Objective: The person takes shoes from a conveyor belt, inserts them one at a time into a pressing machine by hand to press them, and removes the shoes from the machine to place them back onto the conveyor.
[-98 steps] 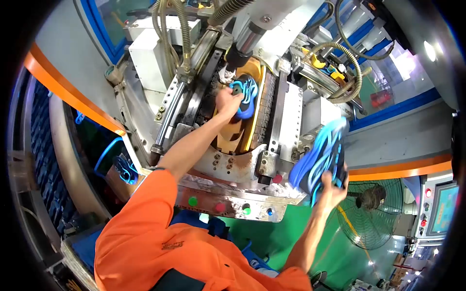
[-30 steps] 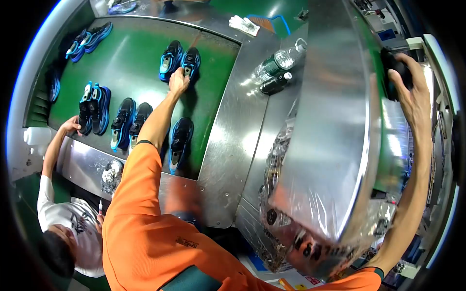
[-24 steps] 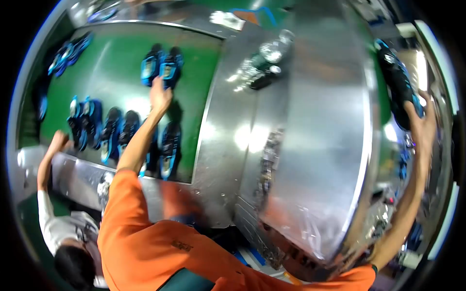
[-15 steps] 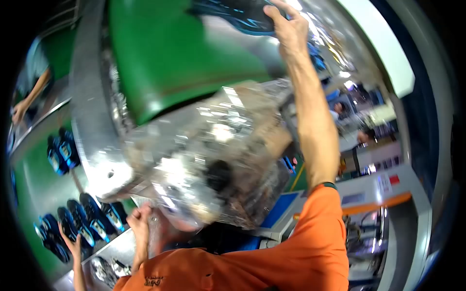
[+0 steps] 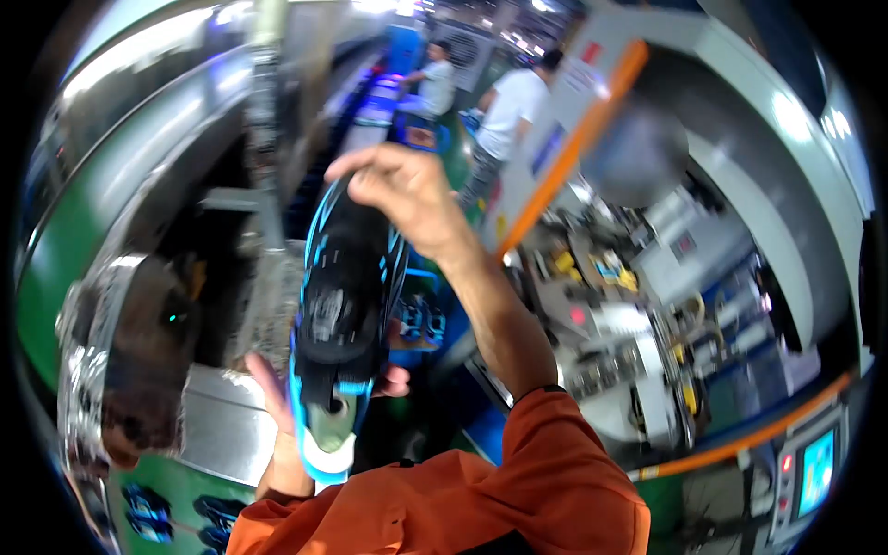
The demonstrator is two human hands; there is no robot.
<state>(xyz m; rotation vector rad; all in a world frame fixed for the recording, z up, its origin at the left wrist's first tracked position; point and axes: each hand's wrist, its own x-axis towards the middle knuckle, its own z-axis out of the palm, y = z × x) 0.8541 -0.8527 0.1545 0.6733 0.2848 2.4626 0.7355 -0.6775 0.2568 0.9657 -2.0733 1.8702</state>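
A black sneaker [image 5: 347, 277] with bright blue edging is held in front of my chest, its toe pointing away from me and its heel near my orange shirt. My left hand [image 5: 282, 421] cups it from beneath near the heel, thumb on the left side and fingertips showing on the right. At the far end, my right hand [image 5: 412, 194] curls over the toe, with thumb and fingers bent against it. The shoe's opening faces up and shows a pale greenish inside. Its sole and my left palm are hidden.
A metal machine frame [image 5: 222, 421] stands at the left. More shoes [image 5: 148, 513] lie on a green surface at lower left, and a blue crate [image 5: 421, 347] holds others. A machine with an orange bar [image 5: 573, 148] fills the right. Two people in white [image 5: 504, 111] are further off.
My view has swung to the right. My right hand has brought the sneaker from above the green belt to my chest, and my left hand has left the metal edge and now supports the heel.
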